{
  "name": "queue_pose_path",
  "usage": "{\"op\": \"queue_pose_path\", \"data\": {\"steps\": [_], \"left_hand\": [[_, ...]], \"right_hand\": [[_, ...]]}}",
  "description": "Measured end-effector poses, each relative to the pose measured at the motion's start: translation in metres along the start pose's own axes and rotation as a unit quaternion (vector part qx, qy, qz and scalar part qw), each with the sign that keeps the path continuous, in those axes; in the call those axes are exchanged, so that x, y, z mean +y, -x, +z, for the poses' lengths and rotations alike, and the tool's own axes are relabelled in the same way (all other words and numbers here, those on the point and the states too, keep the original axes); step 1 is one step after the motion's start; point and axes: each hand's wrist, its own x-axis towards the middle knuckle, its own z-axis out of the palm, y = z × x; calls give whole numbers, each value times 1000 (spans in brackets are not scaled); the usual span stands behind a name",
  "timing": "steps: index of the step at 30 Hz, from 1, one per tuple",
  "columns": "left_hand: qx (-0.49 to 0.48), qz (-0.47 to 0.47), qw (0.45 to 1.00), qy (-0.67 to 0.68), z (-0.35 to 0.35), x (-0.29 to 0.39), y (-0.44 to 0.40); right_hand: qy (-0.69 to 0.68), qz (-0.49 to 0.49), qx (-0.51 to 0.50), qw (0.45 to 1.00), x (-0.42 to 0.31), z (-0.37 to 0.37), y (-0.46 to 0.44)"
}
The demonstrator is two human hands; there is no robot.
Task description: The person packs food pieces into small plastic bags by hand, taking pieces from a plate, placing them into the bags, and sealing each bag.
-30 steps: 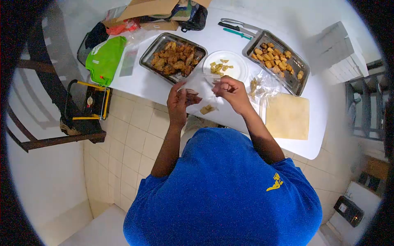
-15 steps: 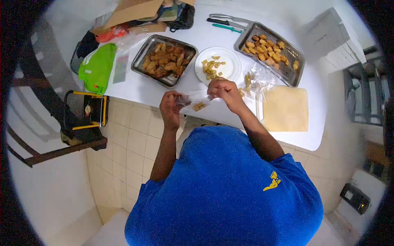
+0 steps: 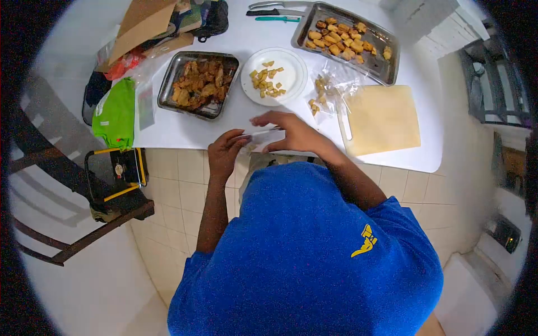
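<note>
"While the left hand (image 3: 223, 151) pinches one end of that clear plastic bag (image 3: 268, 136), what's the right one doing?"

"Right hand (image 3: 297, 135) is at the other end, thumb and fingers spread wide. Can't really tell if it's touching the plastic tbh."

"And the bag's where, exactly?"

"Between the two hands, by the near edge of the white counter (image 3: 428, 126), right in front of the blue shirt (image 3: 302, 241). Contents are too blurry to call."

"What's around it?"

"Just past the hands there's a white plate (image 3: 292, 77) with small pale chunks (image 3: 268, 84) on it. Left of that, a metal tray (image 3: 168, 84) of dark browned pieces (image 3: 199, 82). On the right, another clear bag (image 3: 343, 88) with chunks in it, crumpled up next to a yellowish cutting board (image 3: 384, 120)."

"Anything further out?"

"Yep, a second tray (image 3: 386, 42) with golden-brown pieces (image 3: 339, 40), plus a black-handled knife (image 3: 263, 12) and a green one (image 3: 277, 19) near its left end. Way over left: an open cardboard box (image 3: 143, 25) and a bright green bag (image 3: 115, 115)."
</note>
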Motion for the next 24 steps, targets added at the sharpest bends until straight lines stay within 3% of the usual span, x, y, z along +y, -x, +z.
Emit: {"op": "queue_pose_path", "data": {"steps": [2,4,8,14,20,21,22,24], "left_hand": [[-30,44,996,-75,6,8,-3],[-97,30,990,-94,5,7,-5],[-178,-5,961,-211,4,4,-11],[-164,2,981,-108,9,-31,-16],[-101,-60,993,-16,-19,-58,-11],[-89,-62,994,-11,-26,-72,-12],[-75,-59,995,0,-38,-90,-19],[-48,-56,997,14,-51,-105,-28]], "right_hand": [[12,55,-81,995,3,-7,3],[30,88,-125,988,11,-11,7],[45,82,-112,989,15,-8,22],[5,183,-79,980,6,-3,46],[-200,306,114,924,48,-26,73],[-167,314,148,923,66,-35,81],[-92,339,257,901,99,-41,95],[121,359,300,875,108,-50,110]]}}
